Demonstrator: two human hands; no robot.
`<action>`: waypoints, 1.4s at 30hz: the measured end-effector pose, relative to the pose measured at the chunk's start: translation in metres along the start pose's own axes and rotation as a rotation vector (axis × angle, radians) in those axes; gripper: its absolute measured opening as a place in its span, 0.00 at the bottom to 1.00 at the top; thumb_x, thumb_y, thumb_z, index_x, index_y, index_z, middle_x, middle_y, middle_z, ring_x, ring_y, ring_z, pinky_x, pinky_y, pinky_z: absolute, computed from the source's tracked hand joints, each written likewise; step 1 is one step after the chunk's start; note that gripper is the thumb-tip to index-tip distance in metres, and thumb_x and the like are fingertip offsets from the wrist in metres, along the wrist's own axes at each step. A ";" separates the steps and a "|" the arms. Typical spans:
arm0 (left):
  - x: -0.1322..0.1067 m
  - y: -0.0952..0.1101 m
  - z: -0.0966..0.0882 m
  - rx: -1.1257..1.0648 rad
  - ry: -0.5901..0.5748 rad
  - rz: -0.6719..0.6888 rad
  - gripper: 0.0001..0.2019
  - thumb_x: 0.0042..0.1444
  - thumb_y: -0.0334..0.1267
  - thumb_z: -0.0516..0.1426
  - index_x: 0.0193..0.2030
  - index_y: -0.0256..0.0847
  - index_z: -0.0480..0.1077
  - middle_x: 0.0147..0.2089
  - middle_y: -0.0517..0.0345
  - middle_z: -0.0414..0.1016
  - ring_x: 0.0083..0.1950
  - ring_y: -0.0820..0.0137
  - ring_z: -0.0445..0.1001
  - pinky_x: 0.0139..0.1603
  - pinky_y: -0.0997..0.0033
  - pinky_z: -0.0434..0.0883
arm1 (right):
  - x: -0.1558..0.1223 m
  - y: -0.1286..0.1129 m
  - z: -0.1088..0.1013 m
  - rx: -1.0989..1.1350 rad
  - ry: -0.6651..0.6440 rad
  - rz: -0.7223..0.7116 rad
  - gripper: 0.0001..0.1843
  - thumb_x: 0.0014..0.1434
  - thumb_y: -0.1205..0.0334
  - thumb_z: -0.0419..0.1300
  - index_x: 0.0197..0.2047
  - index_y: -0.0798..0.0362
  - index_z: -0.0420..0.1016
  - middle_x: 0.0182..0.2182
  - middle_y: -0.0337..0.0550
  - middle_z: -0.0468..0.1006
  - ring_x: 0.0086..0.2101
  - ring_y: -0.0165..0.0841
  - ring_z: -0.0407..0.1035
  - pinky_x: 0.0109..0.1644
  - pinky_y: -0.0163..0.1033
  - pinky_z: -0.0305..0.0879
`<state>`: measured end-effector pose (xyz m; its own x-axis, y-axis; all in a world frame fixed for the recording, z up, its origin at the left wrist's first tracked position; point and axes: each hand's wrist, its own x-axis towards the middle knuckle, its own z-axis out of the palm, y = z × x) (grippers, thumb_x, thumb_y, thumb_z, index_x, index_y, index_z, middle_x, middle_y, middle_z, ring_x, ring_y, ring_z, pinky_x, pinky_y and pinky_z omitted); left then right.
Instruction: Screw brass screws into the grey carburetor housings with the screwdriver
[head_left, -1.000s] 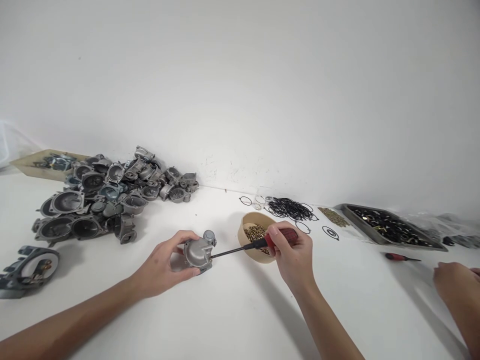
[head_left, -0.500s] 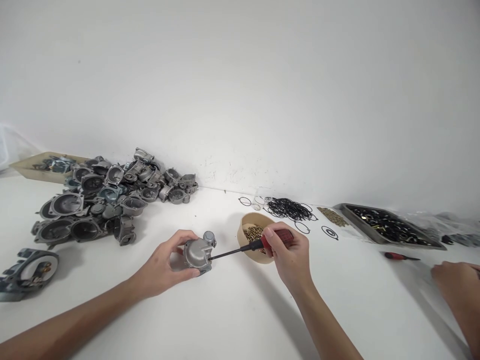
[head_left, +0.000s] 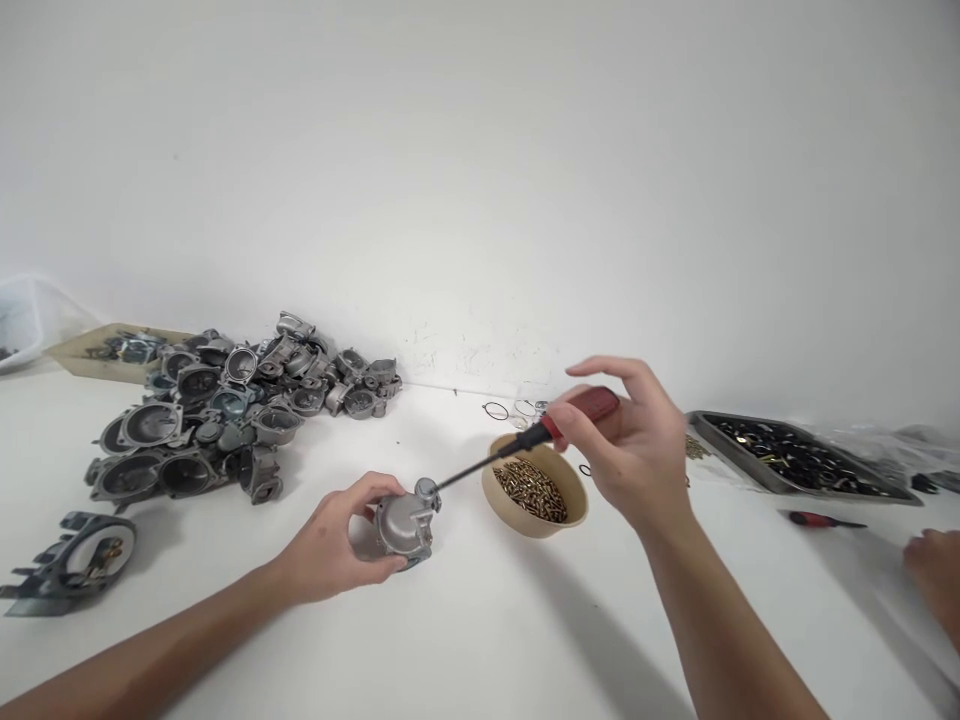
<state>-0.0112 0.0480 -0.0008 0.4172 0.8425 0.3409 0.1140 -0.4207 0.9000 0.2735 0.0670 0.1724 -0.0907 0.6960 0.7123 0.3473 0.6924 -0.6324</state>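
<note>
Left hand (head_left: 334,540) clamped around a grey metal housing (head_left: 403,525), thumb and fingers on opposite sides, a person works low over a white surface (head_left: 465,640) while the right hand (head_left: 637,455) grips the red handle of a screwdriver (head_left: 534,436), thumb pressed to it and one finger lifted clear. The tool's long axis runs on a diagonal, handle high at right, dark shaft sloping down and left to the housing's round cap; whether the tip touches cannot be told. The housing sits dome up, its cap pointing away from the worker. Beneath the shaft, a tan bowl (head_left: 576,490) holds a heap of brassy screws (head_left: 531,488). At far left, a yellowish tray (head_left: 71,360) carries metal parts behind a pile of castings (head_left: 225,400); at right, a dark tray (head_left: 780,488) holds small black pieces with flecks of yellow, near a second red-handled screwdriver (head_left: 821,520).
</note>
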 end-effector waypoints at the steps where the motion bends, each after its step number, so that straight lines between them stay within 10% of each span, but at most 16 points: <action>1: -0.001 0.000 -0.002 0.010 -0.014 0.016 0.26 0.54 0.34 0.69 0.59 0.47 0.70 0.58 0.54 0.81 0.57 0.57 0.82 0.59 0.57 0.77 | 0.009 -0.010 0.001 -0.025 -0.082 -0.073 0.18 0.61 0.58 0.74 0.52 0.47 0.76 0.27 0.36 0.81 0.27 0.32 0.79 0.28 0.36 0.76; 8: -0.011 -0.006 -0.015 0.118 -0.058 0.121 0.30 0.54 0.32 0.68 0.63 0.48 0.69 0.59 0.53 0.81 0.58 0.56 0.82 0.59 0.61 0.77 | 0.019 -0.034 0.021 0.038 -0.294 -0.407 0.24 0.63 0.71 0.72 0.60 0.46 0.77 0.40 0.39 0.85 0.38 0.34 0.84 0.43 0.40 0.85; 16: -0.013 -0.008 -0.017 0.237 -0.089 0.274 0.30 0.61 0.32 0.66 0.69 0.55 0.70 0.66 0.52 0.76 0.63 0.57 0.79 0.64 0.62 0.75 | 0.013 -0.019 0.039 0.122 -0.550 -0.411 0.21 0.68 0.73 0.67 0.62 0.50 0.77 0.42 0.42 0.85 0.38 0.32 0.83 0.41 0.38 0.83; 42: -0.011 -0.005 -0.016 0.167 -0.099 0.254 0.28 0.61 0.32 0.66 0.67 0.52 0.71 0.65 0.50 0.76 0.63 0.56 0.78 0.65 0.58 0.74 | 0.017 -0.005 0.052 0.163 -0.690 -0.318 0.19 0.72 0.70 0.62 0.64 0.50 0.75 0.44 0.43 0.84 0.38 0.29 0.80 0.44 0.38 0.82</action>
<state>-0.0310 0.0464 -0.0049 0.5358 0.6700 0.5138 0.1380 -0.6698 0.7296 0.2221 0.0849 0.1717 -0.7422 0.3833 0.5498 0.0707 0.8605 -0.5045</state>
